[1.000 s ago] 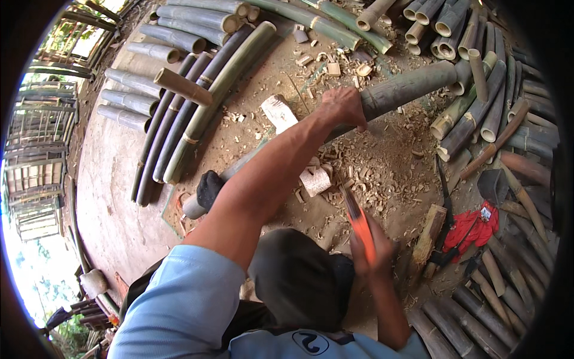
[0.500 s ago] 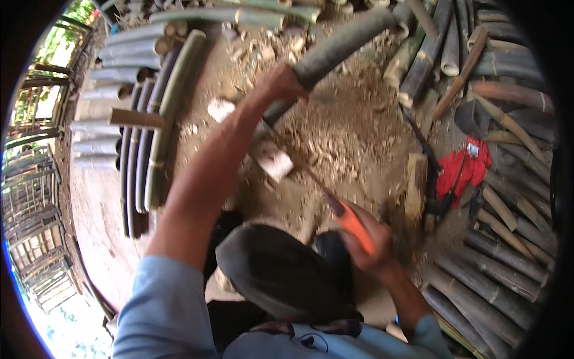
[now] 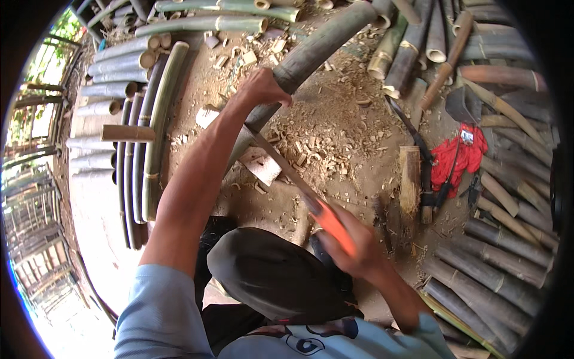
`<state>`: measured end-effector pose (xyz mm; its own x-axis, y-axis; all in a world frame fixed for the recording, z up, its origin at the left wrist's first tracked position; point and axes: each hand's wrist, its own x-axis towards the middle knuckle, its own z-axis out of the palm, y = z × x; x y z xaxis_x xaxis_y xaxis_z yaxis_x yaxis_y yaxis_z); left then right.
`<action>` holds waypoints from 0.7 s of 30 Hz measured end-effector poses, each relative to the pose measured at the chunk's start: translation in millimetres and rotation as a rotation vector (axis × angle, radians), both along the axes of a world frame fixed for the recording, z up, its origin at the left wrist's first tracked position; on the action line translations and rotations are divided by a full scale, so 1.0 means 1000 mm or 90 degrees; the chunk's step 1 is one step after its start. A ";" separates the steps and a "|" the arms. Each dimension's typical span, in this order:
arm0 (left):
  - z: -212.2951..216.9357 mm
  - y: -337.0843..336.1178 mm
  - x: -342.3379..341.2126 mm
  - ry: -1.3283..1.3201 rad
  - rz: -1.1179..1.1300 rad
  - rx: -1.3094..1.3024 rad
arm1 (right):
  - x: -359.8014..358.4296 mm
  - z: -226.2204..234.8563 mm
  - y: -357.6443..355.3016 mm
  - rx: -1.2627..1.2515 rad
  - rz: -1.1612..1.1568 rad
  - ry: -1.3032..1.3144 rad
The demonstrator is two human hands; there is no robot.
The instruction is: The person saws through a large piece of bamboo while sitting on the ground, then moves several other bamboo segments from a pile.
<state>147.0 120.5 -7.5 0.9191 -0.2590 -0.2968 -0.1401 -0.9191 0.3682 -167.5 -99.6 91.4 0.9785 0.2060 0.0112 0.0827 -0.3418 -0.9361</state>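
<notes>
My left hand (image 3: 263, 88) is closed around a thick dark-green bamboo pole (image 3: 329, 45), which runs diagonally from the far middle down toward my knees. In my right hand (image 3: 356, 244) is a handsaw (image 3: 335, 225), gripped by its orange handle. Its narrow blade slants up and left, the far end meeting the bamboo just on the near side of my left hand. Whether the teeth are inside a cut is hard to make out. A pale block (image 3: 261, 166) lies beside the pole beneath the blade, and my left forearm hides part of the bamboo.
Wood chips (image 3: 317, 146) litter the ground. Cut bamboo lengths (image 3: 158, 128) lie stacked at left, and more bamboo (image 3: 487, 272) is piled at right. A red cloth (image 3: 451, 164), a dark-handled blade (image 3: 412, 128) and a short wooden post (image 3: 409, 176) are on the right.
The whole view has shifted slightly. The saw handle and my right hand have moved a little left, toward the pole. Both hands keep their grips.
</notes>
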 end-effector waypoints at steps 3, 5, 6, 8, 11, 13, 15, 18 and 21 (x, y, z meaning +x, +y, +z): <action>-0.007 -0.018 -0.015 -0.033 -0.032 0.019 | -0.019 -0.002 -0.042 0.012 0.006 -0.012; -0.012 -0.019 0.000 0.052 -0.033 0.002 | 0.011 -0.049 -0.034 -0.026 0.071 -0.053; -0.004 -0.036 0.000 0.024 -0.045 -0.008 | 0.031 -0.050 -0.020 -0.014 0.026 -0.006; -0.005 -0.030 0.002 0.032 -0.023 -0.001 | 0.049 -0.048 0.014 -0.002 -0.008 0.048; -0.013 0.001 0.018 0.066 -0.007 -0.002 | 0.050 -0.027 0.032 -0.050 0.063 0.170; -0.010 -0.015 0.003 0.045 -0.017 0.015 | 0.041 -0.029 0.025 -0.077 0.057 0.165; -0.007 -0.021 0.007 -0.014 -0.040 -0.006 | 0.046 -0.036 0.017 -0.051 0.025 0.062; -0.001 -0.019 -0.005 0.095 0.004 0.023 | 0.053 -0.039 0.020 -0.024 0.013 0.005; 0.009 -0.039 -0.018 0.052 0.062 0.073 | 0.076 -0.034 0.005 -0.013 0.035 0.069</action>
<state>129.1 81.5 2.0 0.9098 -0.1295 -0.3943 -0.0216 -0.9636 0.2666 -91.7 -94.7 57.1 0.9609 0.2590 -0.0981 0.0012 -0.3579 -0.9338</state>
